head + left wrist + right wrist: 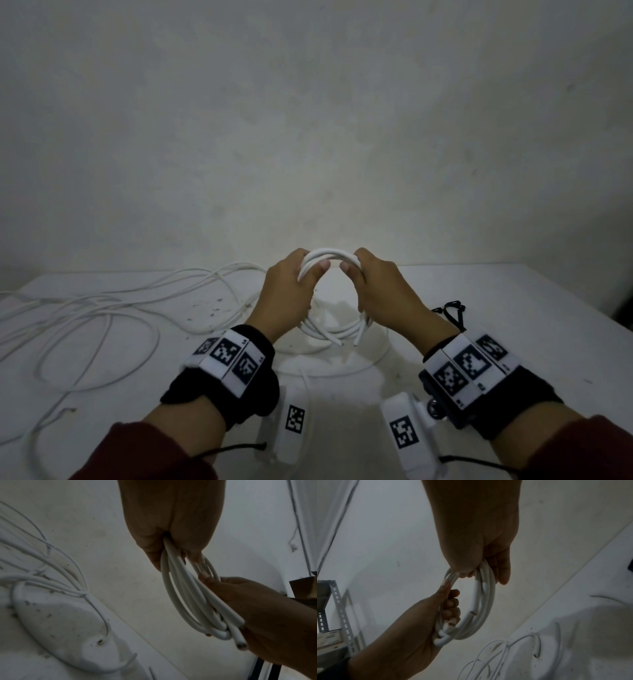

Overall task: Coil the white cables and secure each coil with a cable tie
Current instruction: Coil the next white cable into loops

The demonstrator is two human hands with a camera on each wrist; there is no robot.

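Several loose white cables sprawl left of coil.

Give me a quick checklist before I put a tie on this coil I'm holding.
1. Left hand grips the coil: ok.
2. Right hand grips the other side: ok.
3. Loops gathered together: ok, bunched in both wrist views.
4. Cut ends tucked in: not ok, they stick out of the bundle.
5. Cable tie within reach: cannot tell; a black item lies behind the right wrist, possibly ties.
6. Free hand for the tie: not ok, both hold the coil.
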